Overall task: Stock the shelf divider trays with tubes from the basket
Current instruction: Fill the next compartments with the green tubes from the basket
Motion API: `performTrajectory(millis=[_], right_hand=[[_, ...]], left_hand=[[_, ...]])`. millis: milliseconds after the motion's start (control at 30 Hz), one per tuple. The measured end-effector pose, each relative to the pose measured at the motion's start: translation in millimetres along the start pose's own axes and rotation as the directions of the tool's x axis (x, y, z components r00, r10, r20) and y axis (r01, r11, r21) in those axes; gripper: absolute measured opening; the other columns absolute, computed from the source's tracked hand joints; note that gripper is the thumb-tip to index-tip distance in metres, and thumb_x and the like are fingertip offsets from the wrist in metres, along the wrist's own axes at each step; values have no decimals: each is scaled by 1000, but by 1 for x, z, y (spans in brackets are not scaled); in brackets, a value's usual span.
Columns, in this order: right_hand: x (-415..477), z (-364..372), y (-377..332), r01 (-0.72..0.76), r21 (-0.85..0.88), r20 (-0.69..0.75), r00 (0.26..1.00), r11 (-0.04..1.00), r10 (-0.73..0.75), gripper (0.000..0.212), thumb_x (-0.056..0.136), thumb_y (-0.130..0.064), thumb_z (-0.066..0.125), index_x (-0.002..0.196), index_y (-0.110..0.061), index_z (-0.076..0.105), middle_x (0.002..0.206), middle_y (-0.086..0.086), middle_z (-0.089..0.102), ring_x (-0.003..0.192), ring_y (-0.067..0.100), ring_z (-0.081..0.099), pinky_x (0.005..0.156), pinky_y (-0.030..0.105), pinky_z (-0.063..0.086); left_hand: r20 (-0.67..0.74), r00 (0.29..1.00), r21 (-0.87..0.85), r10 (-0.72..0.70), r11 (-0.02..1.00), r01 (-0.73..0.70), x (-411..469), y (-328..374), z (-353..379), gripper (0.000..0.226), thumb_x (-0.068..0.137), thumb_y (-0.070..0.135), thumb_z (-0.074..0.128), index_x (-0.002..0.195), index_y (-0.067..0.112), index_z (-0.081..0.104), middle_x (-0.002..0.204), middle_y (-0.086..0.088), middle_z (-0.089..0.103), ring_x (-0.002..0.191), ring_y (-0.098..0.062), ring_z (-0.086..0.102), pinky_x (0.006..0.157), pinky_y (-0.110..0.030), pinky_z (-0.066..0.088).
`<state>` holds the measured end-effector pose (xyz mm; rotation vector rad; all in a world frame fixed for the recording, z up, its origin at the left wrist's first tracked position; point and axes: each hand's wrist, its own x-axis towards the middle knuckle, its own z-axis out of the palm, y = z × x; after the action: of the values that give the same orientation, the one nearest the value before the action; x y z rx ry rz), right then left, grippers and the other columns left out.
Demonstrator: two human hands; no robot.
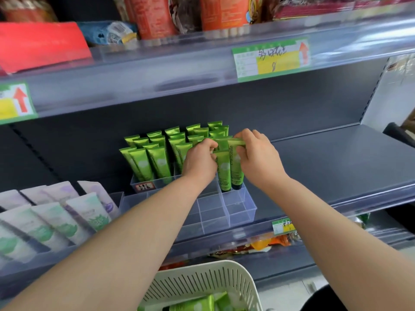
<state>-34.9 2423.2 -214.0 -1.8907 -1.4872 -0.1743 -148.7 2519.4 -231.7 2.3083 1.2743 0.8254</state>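
With the left hand (pixel 200 157) and right hand (pixel 254 153) both pinched on green tubes (pixel 236 167) standing cap-down in the clear divider tray (pixel 241 209) on the shelf, a sideways tug could topple neighbouring tubes; more wait in the basket (pixel 202 286).

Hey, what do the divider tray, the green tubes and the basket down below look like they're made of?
Divider tray: clear rigid plastic, probably acrylic; the shelf shows through its walls. Green tubes: likely soft plastic or laminate with a metallic sheen; their flat crimped tops catch the light. Basket: matte off-white moulded plastic, with slotted walls.
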Motion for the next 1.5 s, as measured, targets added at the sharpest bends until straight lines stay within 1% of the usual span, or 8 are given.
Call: performTrajectory(millis=[167,467,600,800,967,1200,1333,1500], right_hand=[[7,8,-2,-8,-51,6,1000,999,9,30,93,-11,44,121,-12,52,110,9,57,103,30,49,74,39,41],[-6,31,6,-40,-194,176,982,980,75,34,92,-13,46,125,-16,49,114,7,56,105,30,51,75,36,32],[-7,32,7,-49,-236,169,982,971,90,37,90,-14,47,127,-17,48,115,7,55,107,30,49,77,37,35],[-9,26,2,0,-294,124,992,956,38,38,91,-14,50,128,-20,49,121,7,53,112,29,45,84,40,37],[-26,23,-15,84,-334,36,996,939,-77,37,89,-13,51,125,-19,53,117,7,53,108,32,45,79,41,35],[-102,46,-46,220,-228,18,975,948,-222,30,82,-5,57,110,-14,62,104,9,59,95,35,52,72,42,38],[-157,77,-53,253,-175,151,962,952,-228,30,79,-4,60,107,-15,63,99,8,59,92,34,52,70,42,42],[-215,116,-48,258,-178,408,897,950,-167,29,80,-9,60,106,-21,63,101,3,57,97,30,52,74,40,42]], left_hand=[[0,996,155,87,984,-86,-8,-6,-13,29,92,15,60,119,23,59,128,1,57,112,-22,56,76,-27,39],[55,987,239,150,958,-158,-22,-11,-26,33,93,14,57,124,22,54,130,2,53,119,-20,48,86,-33,43],[112,982,267,150,948,-175,-28,-15,-31,38,93,11,57,129,21,51,135,2,49,124,-20,43,91,-35,43],[153,968,327,201,914,-241,-37,-16,-38,42,92,8,58,132,18,50,137,1,48,126,-20,40,94,-36,43],[160,954,308,253,905,-292,-52,-20,-46,40,93,8,57,132,16,51,137,0,49,126,-20,40,98,-35,40],[154,964,239,219,938,-251,-119,-60,-54,34,92,5,56,123,17,58,134,3,50,126,-17,39,99,-34,38],[59,967,161,246,954,-253,-178,-87,-55,30,88,-3,56,112,13,66,126,0,59,120,-18,45,99,-26,33],[168,975,123,147,978,-169,-243,-119,-32,28,88,-1,57,109,14,68,123,0,60,118,-18,48,101,-12,22]])
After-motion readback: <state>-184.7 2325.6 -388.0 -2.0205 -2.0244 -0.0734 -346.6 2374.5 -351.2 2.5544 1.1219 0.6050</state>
